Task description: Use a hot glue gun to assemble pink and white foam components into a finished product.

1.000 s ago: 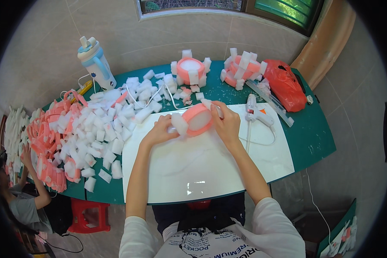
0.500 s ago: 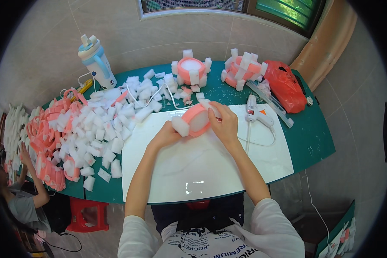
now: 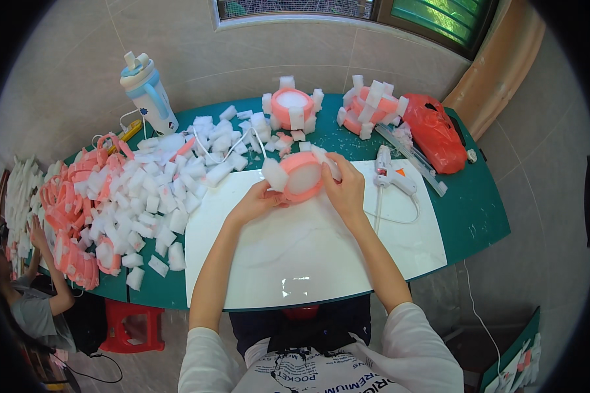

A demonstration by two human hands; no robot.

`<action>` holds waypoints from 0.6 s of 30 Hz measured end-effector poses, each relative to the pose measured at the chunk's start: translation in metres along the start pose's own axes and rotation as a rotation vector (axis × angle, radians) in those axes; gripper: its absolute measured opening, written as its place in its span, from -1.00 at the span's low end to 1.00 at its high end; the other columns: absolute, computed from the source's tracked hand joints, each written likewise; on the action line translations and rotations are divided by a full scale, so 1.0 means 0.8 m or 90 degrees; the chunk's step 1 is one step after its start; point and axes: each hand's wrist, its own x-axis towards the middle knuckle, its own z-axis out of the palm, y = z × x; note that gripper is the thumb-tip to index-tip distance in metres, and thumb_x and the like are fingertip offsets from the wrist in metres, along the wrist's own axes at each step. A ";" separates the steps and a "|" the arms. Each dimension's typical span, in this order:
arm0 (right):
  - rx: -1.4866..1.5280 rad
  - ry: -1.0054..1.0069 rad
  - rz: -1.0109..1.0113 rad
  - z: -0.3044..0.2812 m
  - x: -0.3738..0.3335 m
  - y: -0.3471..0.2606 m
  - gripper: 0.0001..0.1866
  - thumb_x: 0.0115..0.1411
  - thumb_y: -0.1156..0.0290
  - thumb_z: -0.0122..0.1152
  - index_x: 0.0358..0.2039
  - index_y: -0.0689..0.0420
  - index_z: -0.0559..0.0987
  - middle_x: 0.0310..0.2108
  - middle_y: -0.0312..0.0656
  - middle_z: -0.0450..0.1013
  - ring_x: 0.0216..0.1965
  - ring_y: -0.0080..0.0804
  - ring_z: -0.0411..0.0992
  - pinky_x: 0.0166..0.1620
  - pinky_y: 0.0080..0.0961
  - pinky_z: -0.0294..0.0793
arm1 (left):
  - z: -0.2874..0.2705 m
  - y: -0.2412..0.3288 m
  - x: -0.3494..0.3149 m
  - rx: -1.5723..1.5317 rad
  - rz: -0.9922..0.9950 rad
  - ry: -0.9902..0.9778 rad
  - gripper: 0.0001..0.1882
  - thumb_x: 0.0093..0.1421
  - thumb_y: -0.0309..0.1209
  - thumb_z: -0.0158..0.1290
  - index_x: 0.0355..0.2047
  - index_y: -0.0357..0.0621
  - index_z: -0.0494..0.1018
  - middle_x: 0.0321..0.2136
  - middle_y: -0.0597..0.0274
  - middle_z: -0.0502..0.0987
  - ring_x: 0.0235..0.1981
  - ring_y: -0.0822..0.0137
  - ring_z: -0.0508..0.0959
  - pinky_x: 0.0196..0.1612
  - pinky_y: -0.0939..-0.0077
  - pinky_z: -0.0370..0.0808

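Observation:
Above the white board (image 3: 308, 249) I hold a round pink-rimmed foam piece (image 3: 304, 177) with a pale white middle, tilted toward me. My left hand (image 3: 259, 202) grips its lower left edge, beside a white foam block (image 3: 275, 175) that sticks out from the rim. On the other side, my right hand (image 3: 343, 188) has its fingers closed on the rim and on a second white block (image 3: 324, 160); some fingertips are hidden behind. Right of my hands lies a white hot glue gun (image 3: 394, 177) with its cord.
Loose white foam blocks (image 3: 137, 190) and pink foam pieces (image 3: 72, 196) heap at left. Behind stand two similar foam rounds with blocks, one whole (image 3: 292, 108), another (image 3: 368, 108). A red plastic bag (image 3: 436, 134), a bottle (image 3: 149, 95) and clear sticks (image 3: 416, 160) sit around; another person works far left.
The round foam piece has turned so that more of its white face shows. My left hand has slid slightly down along its rim; the right hand has shifted slightly.

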 end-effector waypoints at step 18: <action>0.281 -0.235 0.350 0.019 -0.018 -0.008 -0.67 0.22 0.25 -0.03 -0.10 0.19 0.34 -0.65 -0.27 0.40 -0.72 -0.64 0.29 -0.66 -0.68 0.21 | -0.008 0.011 0.007 0.035 0.387 0.309 -0.56 0.17 -0.33 0.04 0.02 -0.17 0.24 -0.10 0.17 0.37 -0.15 0.45 0.40 -0.20 0.63 0.36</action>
